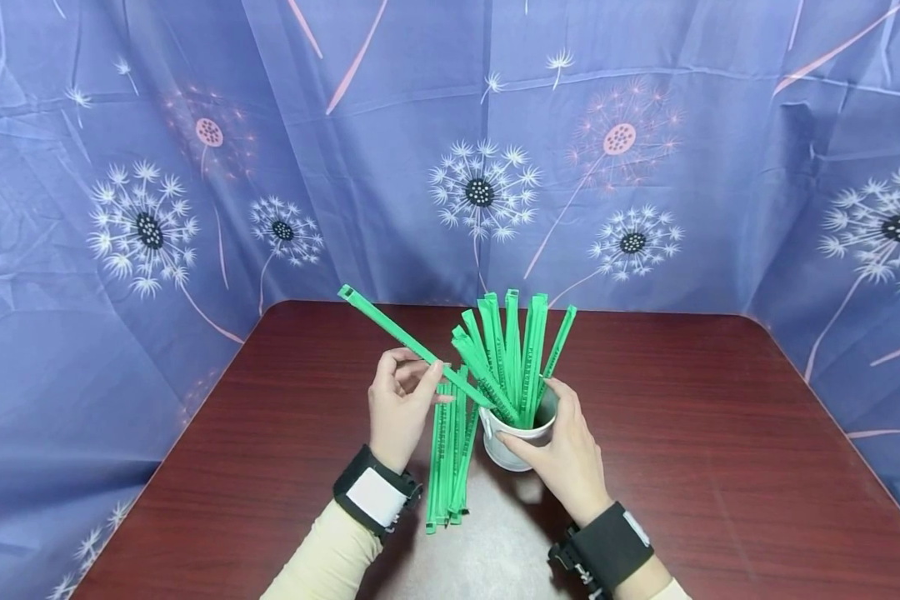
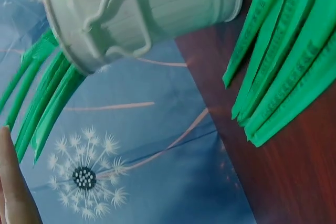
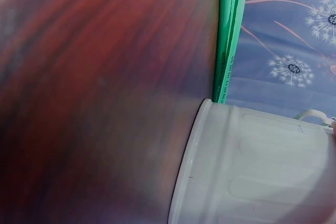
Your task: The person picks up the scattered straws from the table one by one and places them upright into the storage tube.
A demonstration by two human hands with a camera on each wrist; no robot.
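Note:
My left hand [image 1: 399, 412] pinches one long green-wrapped straw [image 1: 387, 325] between thumb and fingers. The straw slants down to the right, its lower end right at the rim of a small white metal bucket [image 1: 506, 455]. Several more wrapped straws [image 1: 512, 354] stand fanned out inside the bucket. With thumb and fingers spread about the right side of the rim, my right hand [image 1: 576, 454] holds the bucket. In the left wrist view a looped side handle [image 2: 118, 24] shows on the bucket. A bundle of green straws [image 1: 450, 458] lies on the table beside it.
The dark red wooden table [image 1: 690, 417] has rounded far corners. Behind and beside it hangs a blue curtain [image 1: 390, 200] with dandelion prints. Black straps [image 1: 378, 490] with devices sit on both wrists.

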